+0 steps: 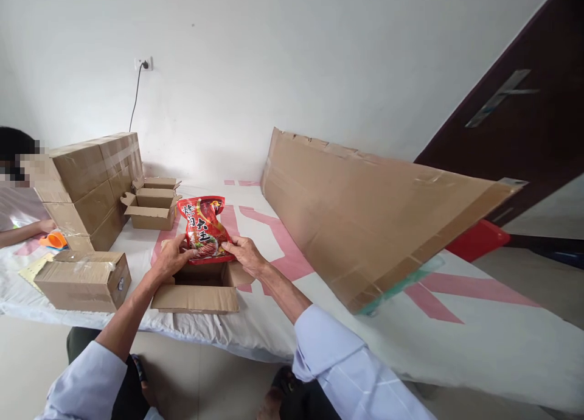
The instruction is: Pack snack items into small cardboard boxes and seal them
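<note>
The packet [204, 228] stands upright over the box [196, 295], Chinese lettering running top-down; left hand [171, 257] and right hand [246, 254] fingers clamp its lower corners.

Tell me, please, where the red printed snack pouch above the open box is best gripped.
By its two lower corners, one from each side, as the left hand and right hand do: the red printed snack pouch stands upright over the open cardboard box.

1. The glossy red plastic snack pouch [204, 228] shows white-outlined characters and a food picture.
2. The open brown cardboard box [197, 297] near it is unprinted.
3. The white cloth table cover [479, 341] bears broad pink stripes.
4. The small orange plastic tool [55, 240] lies far left.
5. The shirt sleeves [337, 347] are pale blue.
</note>
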`<action>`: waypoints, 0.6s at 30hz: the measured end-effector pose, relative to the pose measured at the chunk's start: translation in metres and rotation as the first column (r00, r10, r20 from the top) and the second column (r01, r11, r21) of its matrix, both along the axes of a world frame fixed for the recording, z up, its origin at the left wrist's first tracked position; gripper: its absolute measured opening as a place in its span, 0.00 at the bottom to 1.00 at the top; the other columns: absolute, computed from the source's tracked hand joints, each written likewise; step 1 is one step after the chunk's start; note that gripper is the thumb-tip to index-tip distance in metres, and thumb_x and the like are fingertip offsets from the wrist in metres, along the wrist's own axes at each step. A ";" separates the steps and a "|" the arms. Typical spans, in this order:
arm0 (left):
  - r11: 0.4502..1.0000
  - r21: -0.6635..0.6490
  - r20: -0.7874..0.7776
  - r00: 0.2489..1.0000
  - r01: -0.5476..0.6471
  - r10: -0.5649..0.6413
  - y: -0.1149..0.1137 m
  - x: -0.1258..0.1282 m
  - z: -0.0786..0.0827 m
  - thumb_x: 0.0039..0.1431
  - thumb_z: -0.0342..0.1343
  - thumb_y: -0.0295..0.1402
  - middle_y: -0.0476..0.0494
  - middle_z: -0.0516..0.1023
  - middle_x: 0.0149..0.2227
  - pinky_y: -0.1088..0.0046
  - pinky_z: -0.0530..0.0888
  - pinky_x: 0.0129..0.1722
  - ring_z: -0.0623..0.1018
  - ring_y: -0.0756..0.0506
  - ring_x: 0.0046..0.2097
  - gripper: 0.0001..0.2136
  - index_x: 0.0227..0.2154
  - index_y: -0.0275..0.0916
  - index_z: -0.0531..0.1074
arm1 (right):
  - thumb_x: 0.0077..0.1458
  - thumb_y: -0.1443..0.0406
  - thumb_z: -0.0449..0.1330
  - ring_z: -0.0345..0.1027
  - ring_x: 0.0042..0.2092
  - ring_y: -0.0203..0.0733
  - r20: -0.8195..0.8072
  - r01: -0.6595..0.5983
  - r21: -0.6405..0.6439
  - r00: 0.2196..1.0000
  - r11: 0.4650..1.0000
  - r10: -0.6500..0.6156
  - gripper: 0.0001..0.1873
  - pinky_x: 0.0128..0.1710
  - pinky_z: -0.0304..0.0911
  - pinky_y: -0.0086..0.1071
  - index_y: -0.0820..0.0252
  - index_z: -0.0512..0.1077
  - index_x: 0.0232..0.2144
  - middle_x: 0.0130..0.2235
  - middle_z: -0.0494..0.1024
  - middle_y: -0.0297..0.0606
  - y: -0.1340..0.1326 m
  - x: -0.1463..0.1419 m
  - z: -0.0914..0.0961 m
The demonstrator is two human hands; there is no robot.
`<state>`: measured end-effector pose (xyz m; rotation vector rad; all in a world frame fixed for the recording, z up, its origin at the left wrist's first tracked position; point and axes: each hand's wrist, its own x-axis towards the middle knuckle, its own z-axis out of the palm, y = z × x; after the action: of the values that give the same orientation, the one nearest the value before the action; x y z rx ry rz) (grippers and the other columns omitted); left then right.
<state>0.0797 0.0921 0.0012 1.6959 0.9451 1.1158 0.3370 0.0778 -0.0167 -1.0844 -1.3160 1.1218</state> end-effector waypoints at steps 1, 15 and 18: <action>0.997 0.073 -0.122 0.992 -0.013 0.021 -0.007 -0.003 0.002 0.48 0.77 0.39 0.43 0.88 0.37 0.63 0.78 0.46 0.85 0.36 0.41 0.16 0.40 0.44 0.83 | 0.46 0.46 0.72 0.71 0.35 0.44 0.032 0.044 0.031 0.998 0.999 -0.045 0.22 0.38 0.67 0.37 0.58 0.79 0.30 0.30 0.82 0.35 0.001 0.004 0.003; 0.919 0.062 -0.926 0.366 0.391 -0.093 -0.099 -0.010 0.011 0.60 0.62 0.21 0.39 0.88 0.43 0.67 0.72 0.39 0.86 0.34 0.46 0.09 0.39 0.43 0.79 | 0.62 0.58 0.58 0.63 0.33 0.43 0.685 0.194 0.416 0.576 0.889 -0.446 0.16 0.35 0.52 0.36 0.55 0.69 0.23 0.29 0.76 0.38 0.044 0.049 0.042; 0.918 0.040 -0.946 0.310 0.395 -0.092 -0.111 -0.018 0.013 0.60 0.60 0.18 0.39 0.87 0.42 0.66 0.72 0.39 0.86 0.34 0.45 0.11 0.37 0.42 0.77 | 0.64 0.61 0.58 0.65 0.34 0.44 0.803 0.120 0.354 0.469 0.927 -0.367 0.14 0.35 0.49 0.37 0.56 0.75 0.26 0.32 0.81 0.41 0.057 0.036 0.037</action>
<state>0.0622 -0.0192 0.0145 2.6876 1.1371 -0.1308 0.3731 0.1347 0.0203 -1.6750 -1.9106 0.0781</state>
